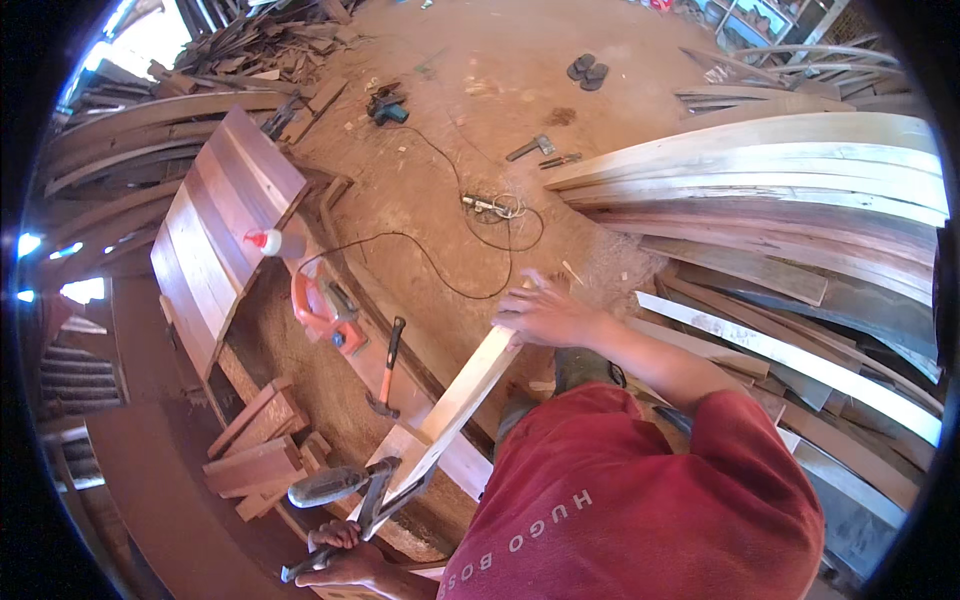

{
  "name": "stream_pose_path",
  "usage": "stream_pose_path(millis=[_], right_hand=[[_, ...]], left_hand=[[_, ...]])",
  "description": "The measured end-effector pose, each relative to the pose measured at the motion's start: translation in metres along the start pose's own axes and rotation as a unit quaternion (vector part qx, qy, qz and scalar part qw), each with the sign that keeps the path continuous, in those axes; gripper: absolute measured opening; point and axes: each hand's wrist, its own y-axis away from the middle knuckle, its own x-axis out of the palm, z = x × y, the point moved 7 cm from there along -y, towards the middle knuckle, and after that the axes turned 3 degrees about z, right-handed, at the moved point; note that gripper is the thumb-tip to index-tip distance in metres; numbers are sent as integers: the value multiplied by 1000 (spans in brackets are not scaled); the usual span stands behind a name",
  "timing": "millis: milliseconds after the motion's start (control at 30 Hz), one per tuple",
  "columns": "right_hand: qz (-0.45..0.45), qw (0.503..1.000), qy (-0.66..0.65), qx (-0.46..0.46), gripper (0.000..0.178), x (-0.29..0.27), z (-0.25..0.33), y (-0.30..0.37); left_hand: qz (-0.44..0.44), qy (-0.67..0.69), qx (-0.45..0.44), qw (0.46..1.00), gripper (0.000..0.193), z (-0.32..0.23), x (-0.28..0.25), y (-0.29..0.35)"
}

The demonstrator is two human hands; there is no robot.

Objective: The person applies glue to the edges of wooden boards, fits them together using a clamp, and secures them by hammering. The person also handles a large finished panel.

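Note:
A long, light wooden bar (465, 392) slants from the lower left up to the middle. My right hand (550, 315) is closed over its upper end, fingers on top and thumb at the near side. At the lower left, my left hand (345, 558) is closed round a dark, slim tool (305, 568) with a bluish end, whose kind I cannot make out. Just above that hand, a dark angled metal piece (375, 495) lies against the bar. Next to it sits a grey, rounded tool part (328, 486). A claw hammer (390, 368) with an orange and black handle lies to the left of the bar.
An orange power planer (325, 308) and a red-capped white bottle (275, 242) lie on the bench, near a slatted wooden panel (222, 225). Wood blocks (262, 450) are stacked at left. Planks (760, 180) fill the right; a cable (440, 262) crosses the floor.

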Motion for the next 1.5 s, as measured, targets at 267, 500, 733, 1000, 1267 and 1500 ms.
stream_pose_path(millis=[267,500,733,1000,1267,1500], right_hand=[[30,991,-125,-37,45,-34,-157,-77],[-64,994,-86,6,52,-147,-301,-99],[-200,970,-42,132,54,-244,-459,-56],[-120,955,-110,247,53,-285,-613,-16],[-194,898,-57,390,44,-357,-697,2],[-275,832,-10,481,44,-436,-730,78]], left_hand=[[-49,-62,31,996,81,11,186,-33],[-122,-70,15,990,85,20,341,-75],[-85,-65,39,993,85,44,522,-129],[77,5,14,997,78,136,712,-228],[207,32,14,978,83,210,902,-347],[365,96,19,926,86,240,1112,-348]])
